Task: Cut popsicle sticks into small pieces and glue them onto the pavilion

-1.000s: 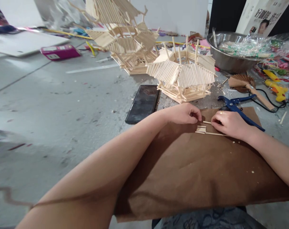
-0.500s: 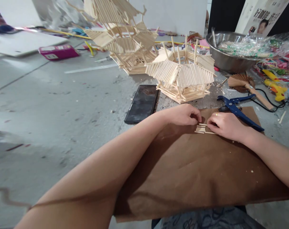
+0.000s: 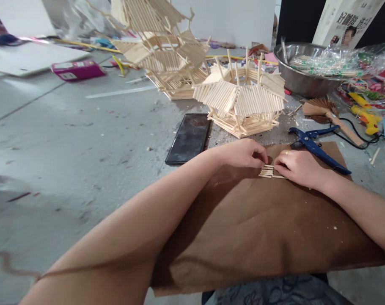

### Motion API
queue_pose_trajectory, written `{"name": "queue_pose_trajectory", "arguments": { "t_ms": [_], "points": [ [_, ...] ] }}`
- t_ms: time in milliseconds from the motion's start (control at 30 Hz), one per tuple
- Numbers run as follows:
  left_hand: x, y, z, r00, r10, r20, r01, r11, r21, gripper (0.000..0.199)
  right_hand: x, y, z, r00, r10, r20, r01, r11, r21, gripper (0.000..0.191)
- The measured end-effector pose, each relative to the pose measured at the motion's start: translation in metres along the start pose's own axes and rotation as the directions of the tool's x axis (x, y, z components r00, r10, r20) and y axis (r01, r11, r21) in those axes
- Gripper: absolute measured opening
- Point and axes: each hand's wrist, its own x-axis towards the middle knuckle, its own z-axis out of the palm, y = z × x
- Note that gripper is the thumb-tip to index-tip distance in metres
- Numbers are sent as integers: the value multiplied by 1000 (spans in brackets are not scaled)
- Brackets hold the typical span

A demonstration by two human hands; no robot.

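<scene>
Short sticks [image 3: 266,171] lie in a small row, left to right, on the far part of the brown sheet [image 3: 256,228], near side of the roofed stick model [image 3: 238,99]. I judge them very light, stiff, dry wood; easy to roll or knock askew, and thin enough to snap if bent. I'd pinch lightly at the ends and nudge rather than press.

Left hand [image 3: 248,153]: fingers curled just beyond the row's far left; can't tell if they grip anything. Right hand [image 3: 295,166]: thumb and forefinger at the far stick's right end; can't confirm a pinch.

Versus a second ago: the far stick was off to the right, apart from the row; now it's alongside. Right hand has shifted left with it; left hand nearly unchanged.
</scene>
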Motion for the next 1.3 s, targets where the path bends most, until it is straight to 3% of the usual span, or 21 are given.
{"name": "queue_pose_trajectory", "arguments": {
  "t_ms": [433, 733, 1100, 1300],
  "points": [
    [-1, 0, -2, 1000, -10, 18, 10, 1000, -7, 28, -1, 7, -3, 998, -44, 44, 37, 989, 144, 23],
    [0, 0, -1, 1000, -8, 25, 8, 1000, 4, 30, -1, 5, -3, 998, -39, 45, 32, 989, 142, 24],
    [-1, 3, -2, 1000, -3, 16, 3, 1000, -10, 26, 1, 0, 3, 999, -39, -24, 39, 999, 11, 27],
    [-1, 0, -2, 1000, -12, -5, 12, 999, -48, 27, -1, 1, 4, 999, -5, -35, 7, 999, 48, 28]
  ]
}}
